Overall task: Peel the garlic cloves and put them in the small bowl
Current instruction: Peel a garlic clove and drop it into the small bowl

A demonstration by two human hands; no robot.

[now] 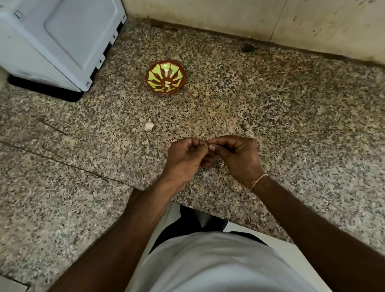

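A small brown bowl (pixel 165 77) with a green leaf pattern stands on the speckled granite counter (pixel 275 109), and a pale clove (pixel 168 84) lies inside it. A white garlic piece (pixel 148 125) rests on the counter between the bowl and my hands. My left hand (pixel 185 159) and my right hand (pixel 237 154) meet fingertip to fingertip just above the counter's near edge, both pinching something small that the fingers hide almost completely.
A pale blue appliance (pixel 52 39) stands at the back left. A tiled wall (pixel 246 11) runs along the back of the counter. A dark spot (pixel 248 48) lies near the wall. The counter's front edge is right below my wrists.
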